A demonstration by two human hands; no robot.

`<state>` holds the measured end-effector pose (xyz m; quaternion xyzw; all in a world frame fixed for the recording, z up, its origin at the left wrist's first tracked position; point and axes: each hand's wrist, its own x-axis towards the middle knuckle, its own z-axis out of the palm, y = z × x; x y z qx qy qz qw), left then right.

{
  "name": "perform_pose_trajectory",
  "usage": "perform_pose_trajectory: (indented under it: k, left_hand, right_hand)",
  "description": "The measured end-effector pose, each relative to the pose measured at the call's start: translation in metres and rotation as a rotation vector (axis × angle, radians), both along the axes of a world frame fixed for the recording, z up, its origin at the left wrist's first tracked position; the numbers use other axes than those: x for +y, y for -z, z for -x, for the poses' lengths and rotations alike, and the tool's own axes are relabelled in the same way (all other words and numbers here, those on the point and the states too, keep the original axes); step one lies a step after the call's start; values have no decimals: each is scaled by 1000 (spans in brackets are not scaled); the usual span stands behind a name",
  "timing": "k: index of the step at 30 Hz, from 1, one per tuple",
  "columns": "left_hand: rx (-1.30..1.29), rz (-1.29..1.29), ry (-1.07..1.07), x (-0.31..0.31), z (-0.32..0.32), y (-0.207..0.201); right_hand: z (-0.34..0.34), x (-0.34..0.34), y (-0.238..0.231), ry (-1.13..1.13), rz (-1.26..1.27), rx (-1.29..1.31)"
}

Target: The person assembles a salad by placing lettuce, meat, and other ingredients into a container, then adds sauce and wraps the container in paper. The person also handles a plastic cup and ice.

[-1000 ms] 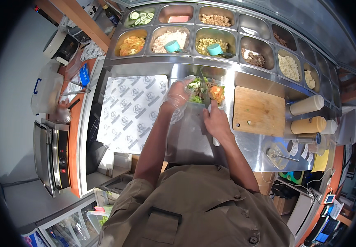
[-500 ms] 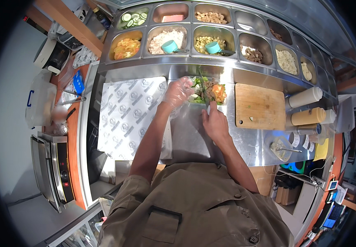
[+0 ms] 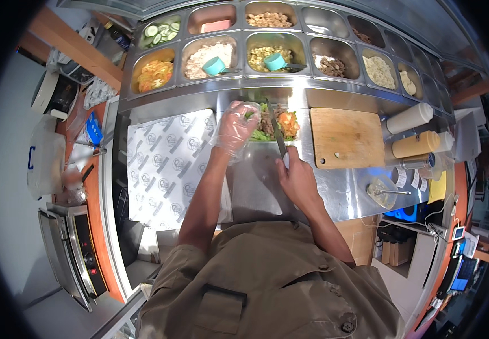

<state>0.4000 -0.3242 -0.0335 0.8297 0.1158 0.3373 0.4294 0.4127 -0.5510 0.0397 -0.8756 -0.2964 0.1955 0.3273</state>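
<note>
A heap of green lettuce, brown meat and orange-red tomato (image 3: 287, 123) lies at the back of the steel counter. My right hand (image 3: 297, 176) is closed round the light handle of a long knife (image 3: 279, 133), whose blade slants across the filling, pointing away from me. At the heap's left end is my left hand (image 3: 237, 121), in a clear plastic glove, its fingers curled in. Some green shows by these fingers, but what they hold is hidden. Whether bread lies under the filling cannot be seen.
Printed white paper (image 3: 168, 166) covers the counter's left part. A wooden cutting board (image 3: 347, 135) lies on the right, beside squeeze bottles (image 3: 411, 118) and a clear bowl with a spoon (image 3: 381, 193). Steel food pans (image 3: 210, 37) with fillings and turquoise scoops (image 3: 214, 65) line the back.
The view has shifted a little. My gloved left hand has curled in further at the filling's left end. The knife has drawn slightly toward me, and more meat shows left of its blade.
</note>
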Motion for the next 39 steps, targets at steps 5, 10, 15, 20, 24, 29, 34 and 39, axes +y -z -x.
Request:
perform_pose_trajectory:
  k: [5,10,15,20,24,29,34,39]
  left_hand:
    - [245,-202,70,3,-12,-9]
    - [69,-48,90,-64,-40,-19]
    - [271,-374,534,-199,-97,19]
    - [594,-509,534,-232,-114,41]
    - [705,-528,504,-236,-120,22]
    - [814,-652,538,-234,-127,8]
    - [793,-769,535,-237,-122,25]
    - [767,-582,460,-243,-112,30]
  right_hand:
    - [-6,-73,30,224,-73,15]
    - [-20,-150,76,616,-335,368]
    - [-31,-181,97,791,-380,401]
    - [-66,-177,101,535,-33,-176]
    - [-93,-162,91,487,74,-201]
    - [-119,-172,42,358,110,-330]
    - [-249,-229,-35,406,-58,-856]
    - [-410,-251,-79,230,610,-591]
